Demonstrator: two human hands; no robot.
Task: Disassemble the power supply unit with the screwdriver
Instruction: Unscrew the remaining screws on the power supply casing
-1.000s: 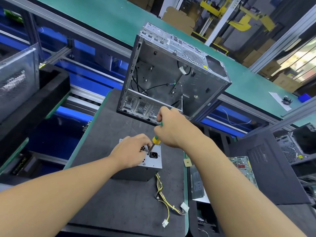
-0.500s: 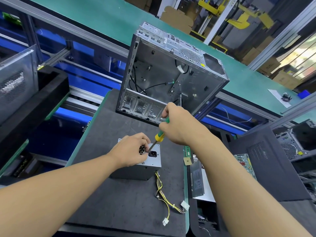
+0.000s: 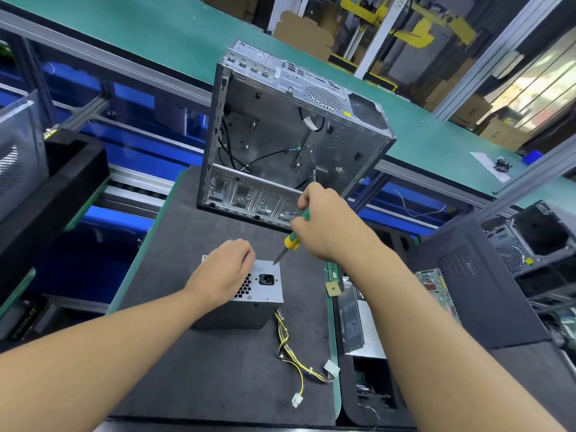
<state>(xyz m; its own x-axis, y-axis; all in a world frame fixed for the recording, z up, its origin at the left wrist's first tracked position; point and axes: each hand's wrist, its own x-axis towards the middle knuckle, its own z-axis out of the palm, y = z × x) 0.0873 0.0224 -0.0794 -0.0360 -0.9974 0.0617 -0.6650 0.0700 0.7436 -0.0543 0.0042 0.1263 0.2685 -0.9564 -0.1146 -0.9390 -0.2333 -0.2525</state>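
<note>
A grey metal power supply unit (image 3: 265, 294) stands on the dark mat (image 3: 193, 244), socket face up, with yellow and black cables (image 3: 293, 353) trailing to its right. My left hand (image 3: 224, 272) rests on its top left with fingers curled over the far edge, holding it steady. My right hand (image 3: 327, 222) grips a green and yellow screwdriver (image 3: 293, 238). The screwdriver tip sits at the unit's top right corner, near the far edge.
An empty open computer case (image 3: 290, 135) stands just behind the unit. A black tray (image 3: 467, 291) with a circuit board (image 3: 433, 282) lies to the right, another black tray (image 3: 62, 188) to the left. A green conveyor belt (image 3: 156, 32) runs behind.
The screwdriver tip has moved from beside the socket, close to my left hand, up and right to the unit's far right corner. My left hand has stayed on the unit.
</note>
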